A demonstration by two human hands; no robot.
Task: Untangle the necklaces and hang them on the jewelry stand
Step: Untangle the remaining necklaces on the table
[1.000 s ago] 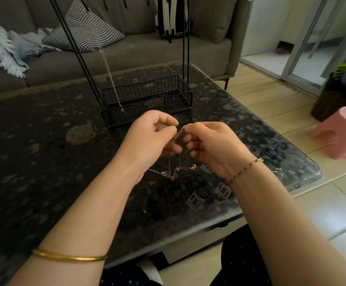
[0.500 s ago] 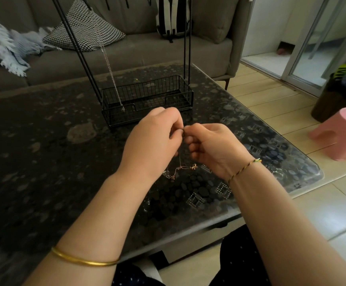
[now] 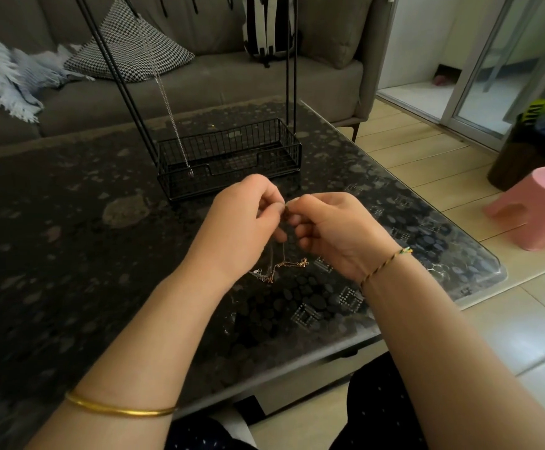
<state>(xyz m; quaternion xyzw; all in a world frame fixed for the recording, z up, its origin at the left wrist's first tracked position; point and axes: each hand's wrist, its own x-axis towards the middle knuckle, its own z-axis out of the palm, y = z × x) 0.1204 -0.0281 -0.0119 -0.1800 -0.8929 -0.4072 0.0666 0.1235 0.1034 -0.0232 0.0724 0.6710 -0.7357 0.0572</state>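
My left hand (image 3: 243, 222) and my right hand (image 3: 336, 232) meet fingertip to fingertip above the dark table (image 3: 70, 254), both pinching thin tangled necklaces (image 3: 281, 267). The chains hang down between my hands, and a gold length with a small charm trails onto the table. Behind my hands stands the black wire jewelry stand (image 3: 229, 157) with a basket base and tall rods. One silver necklace (image 3: 170, 115) hangs from the stand down into the basket. The stand's top is out of frame.
A grey sofa (image 3: 199, 82) with a checked cushion (image 3: 128, 50) and a pale blue throw (image 3: 11, 79) lies behind the table. A pink stool (image 3: 534, 209) stands on the tiled floor to the right, beyond the table's edge.
My hands have drawn closer together, the fingertips now meeting, and the left hand has turned over the chain. The trailing gold chain has barely shifted.
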